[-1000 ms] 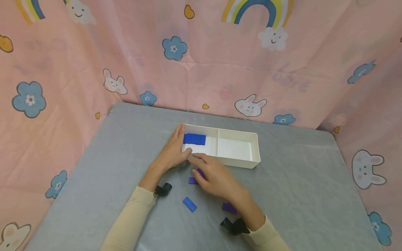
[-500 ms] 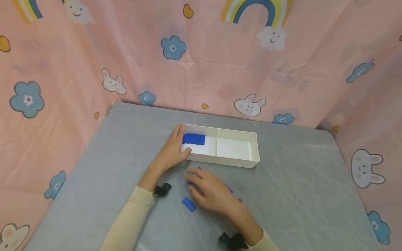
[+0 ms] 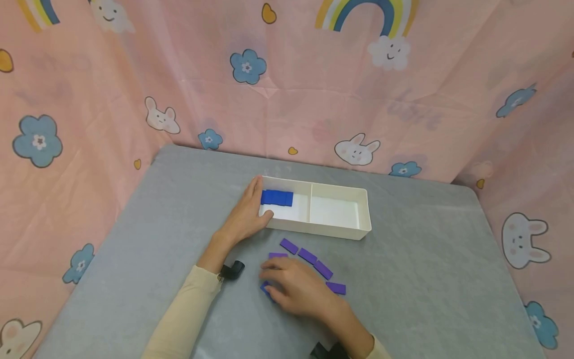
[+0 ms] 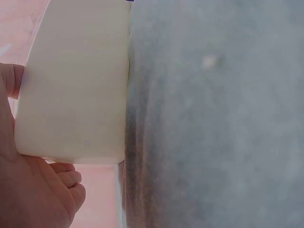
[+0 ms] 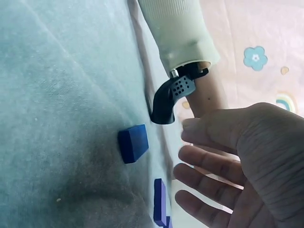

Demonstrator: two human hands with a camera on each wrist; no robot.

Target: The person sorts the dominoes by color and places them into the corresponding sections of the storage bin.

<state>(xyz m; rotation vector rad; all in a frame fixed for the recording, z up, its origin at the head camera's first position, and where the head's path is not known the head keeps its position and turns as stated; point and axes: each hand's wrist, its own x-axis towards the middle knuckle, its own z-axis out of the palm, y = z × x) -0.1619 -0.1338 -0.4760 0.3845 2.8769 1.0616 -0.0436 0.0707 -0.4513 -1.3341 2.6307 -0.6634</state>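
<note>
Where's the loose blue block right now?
In the right wrist view, the loose blue block lies on the table, left of the right hand, pictured above the nearest purple block.

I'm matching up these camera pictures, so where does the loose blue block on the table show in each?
Head: the blue block is below center, partly hidden by the right hand.
Left wrist: not in it, as far as I can tell.
Right wrist: slightly left of and below center.
Shared landmark: the gray table, in all three.

Bare hands (image 3: 245, 215); cream long sleeves (image 3: 184, 316); black curved wrist mounts (image 3: 232, 270) (left one's plate dotted with dark holes).
</note>
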